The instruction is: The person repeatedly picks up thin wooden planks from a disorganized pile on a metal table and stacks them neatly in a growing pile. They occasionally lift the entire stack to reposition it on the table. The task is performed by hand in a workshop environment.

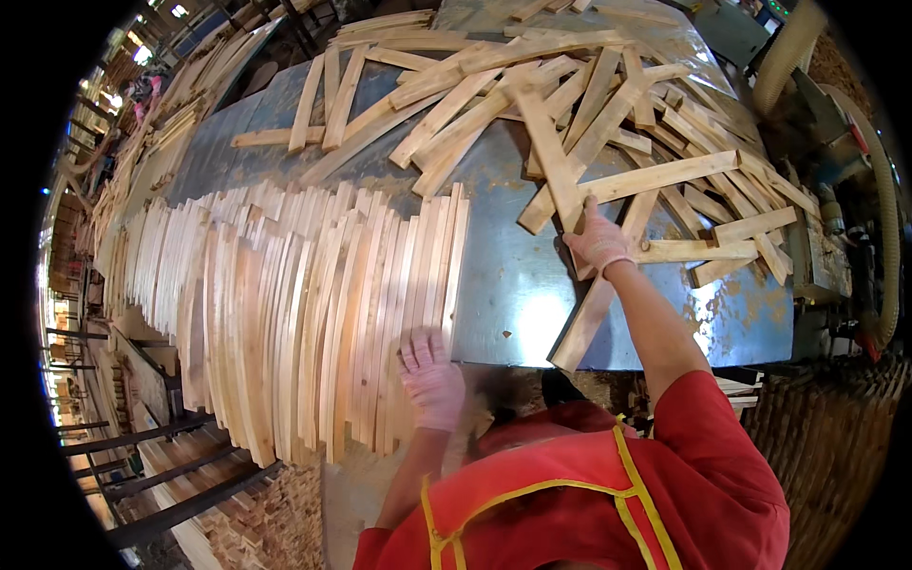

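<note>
My right hand [600,239], in a pale pink glove, grips the near end of a wooden slat [545,142] that slants across the loose pile. Its thumb lies on one side and its fingers reach over toward a second slat [665,177] beside it. My left hand [433,382], gloved too, rests with fingers stretched against the near right end of a row of slats [323,313]. Those slats stand closely side by side, their near ends uneven. Under my right hand, another slat [585,323] reaches to the table's front edge.
A grey metal table [513,313] with sawdust patches carries the row and a tangled heap of slats [484,104]. Ribbed hoses [888,218] and machinery stand at the right. Dark metal bars [190,484] run at the lower left, and stacked wood [817,456] sits at the lower right.
</note>
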A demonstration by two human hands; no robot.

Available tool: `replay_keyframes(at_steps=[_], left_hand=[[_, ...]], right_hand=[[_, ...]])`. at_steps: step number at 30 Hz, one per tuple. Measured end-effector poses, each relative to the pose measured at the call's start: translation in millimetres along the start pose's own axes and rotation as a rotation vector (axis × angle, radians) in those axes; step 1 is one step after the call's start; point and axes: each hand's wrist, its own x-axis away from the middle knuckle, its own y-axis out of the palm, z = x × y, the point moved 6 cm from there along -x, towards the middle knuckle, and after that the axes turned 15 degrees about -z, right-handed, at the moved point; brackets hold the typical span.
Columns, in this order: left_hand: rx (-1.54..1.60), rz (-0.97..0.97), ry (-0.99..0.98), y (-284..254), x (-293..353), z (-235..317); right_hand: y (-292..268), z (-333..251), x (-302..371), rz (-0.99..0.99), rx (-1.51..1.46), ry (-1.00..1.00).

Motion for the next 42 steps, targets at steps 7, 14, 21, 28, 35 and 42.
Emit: replay_keyframes(at_steps=[7,14,21,28,35,42], left_hand=[[0.304,-0.126,0.108,5.7,-44.0,70.0],[0.199,-0.195,-0.070,29.5,-92.2,91.2],[0.944,-0.438,-0.108,-9.5,-30.4,47.5],[0.214,0.004,0.040,10.8,48.1,1.5],[0.275,-0.060,0.090,2.1,39.8,-0.3],[0.021,-0.088,0.116,9.8,25.2,20.1]], right_hand=[[51.4,-46.9,45.9,-0.381,-0.171,-0.525],[-46.7,34.6,-76.0,0.309,0.676,-0.405],[-75.9,-1.3,-14.5,-0.059,0.683,-0.523],[-9.7,-42.3,34.1,-0.347,-0.152,-0.400],[119.6,-120.2,36.1,-0.375,-0.338,-0.262],[72.7,-37.7,-20.8,0.125,-0.722,-0.308]])
